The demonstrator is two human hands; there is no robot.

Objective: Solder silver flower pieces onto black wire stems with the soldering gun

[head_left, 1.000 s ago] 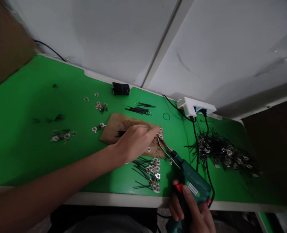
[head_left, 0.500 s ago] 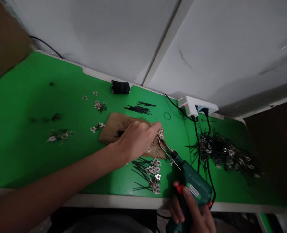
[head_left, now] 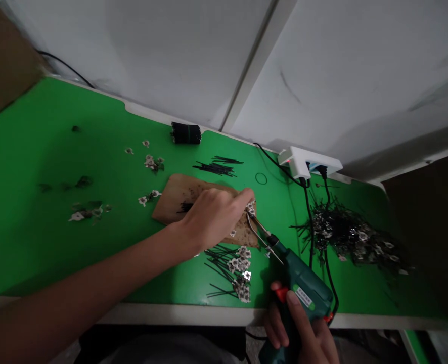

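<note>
My right hand point(head_left: 302, 323) is wrapped around a green soldering gun point(head_left: 307, 285) with a red trigger, its metal tip pointing up and left. That tip meets small silver metal pieces point(head_left: 250, 207) at the right end of a brown, stained board point(head_left: 167, 202). Across the board lies my left hand point(head_left: 216, 215), fingers pinched close to the tip; what they hold is hidden. Short black wires point(head_left: 186, 208) show on the board left of the hand. Just below the board is a pile of black wires with silver star-shaped ends point(head_left: 239, 265).
Loose black wires point(head_left: 216, 168) and a banded black bundle point(head_left: 186, 133) lie behind the board. Small metal pieces point(head_left: 153, 163) are scattered on the left. At the right are a white power strip point(head_left: 311, 161), cords and a large heap of wired pieces point(head_left: 345, 232) on the green tabletop point(head_left: 140, 280).
The camera view has shifted very slightly. Both hands and the soldering gun stay in nearly the same place, with the tip still at the metal pieces.
</note>
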